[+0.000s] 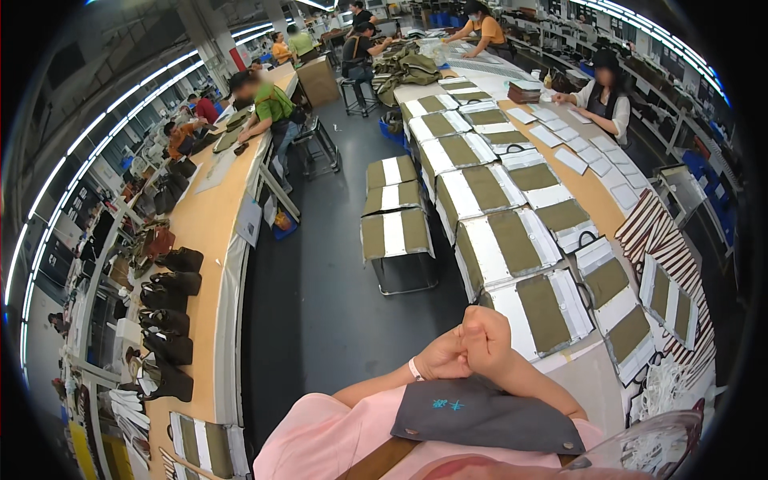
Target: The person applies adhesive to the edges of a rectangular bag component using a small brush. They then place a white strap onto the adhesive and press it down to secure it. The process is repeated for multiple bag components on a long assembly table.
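Observation:
My left hand (pixel 442 356), with a pale band at its wrist, is closed and pressed against my right hand (pixel 487 334) in front of my chest. The right hand is curled into a fist. Whatever lies between the fingers, if anything, is hidden. Both hands are above the near edge of a long table at my right. Closest to them is an olive and white fabric panel (pixel 542 314) lying flat there. Several similar panels run up the table in rows, some with dark loop handles. A dark grey apron bib (pixel 472 420) hangs below my wrists.
More olive and white panels (pixel 394 230) rest on a stool in the aisle. Dark handbags (pixel 166 322) line the left bench. At the right table edge lie brown-striped strips (pixel 652 228) and white cords (pixel 662 390). A seated person (pixel 606 100) handles white cards; others work farther off.

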{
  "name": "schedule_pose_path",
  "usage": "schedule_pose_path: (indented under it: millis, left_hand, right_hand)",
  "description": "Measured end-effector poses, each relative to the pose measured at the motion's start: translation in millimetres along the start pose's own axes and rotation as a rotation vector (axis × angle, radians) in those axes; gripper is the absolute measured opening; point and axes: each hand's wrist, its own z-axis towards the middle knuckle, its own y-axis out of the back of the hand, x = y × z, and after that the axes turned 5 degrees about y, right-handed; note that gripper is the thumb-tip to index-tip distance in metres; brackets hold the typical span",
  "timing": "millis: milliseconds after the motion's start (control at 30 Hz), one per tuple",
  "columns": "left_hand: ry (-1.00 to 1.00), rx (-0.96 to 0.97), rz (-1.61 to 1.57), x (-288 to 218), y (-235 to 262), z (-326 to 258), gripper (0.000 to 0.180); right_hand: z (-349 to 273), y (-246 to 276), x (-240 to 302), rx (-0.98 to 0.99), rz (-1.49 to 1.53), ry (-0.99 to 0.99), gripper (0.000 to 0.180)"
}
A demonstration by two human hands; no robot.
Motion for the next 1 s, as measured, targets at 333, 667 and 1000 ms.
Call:
schedule_pose_path:
  millis: [333, 667, 1000]
  left_hand:
    - [-0.216, -0.670, 1.185, -5, 12, 1, 0.037]
    - [-0.138, 0.081, 0.195, -33, -3, 11, 0.058]
    - [0.040, -0.265, 0.010, 13, -20, 35, 0.059]
  right_hand:
    - [10, -7, 3, 0.096, -0.602, -0.068, 0.016]
    - [-12, -36, -8, 0.413, -0.876, 0.168, 0.063]
    - [42, -21, -49, 0.408, -1.304, 0.015, 0.049]
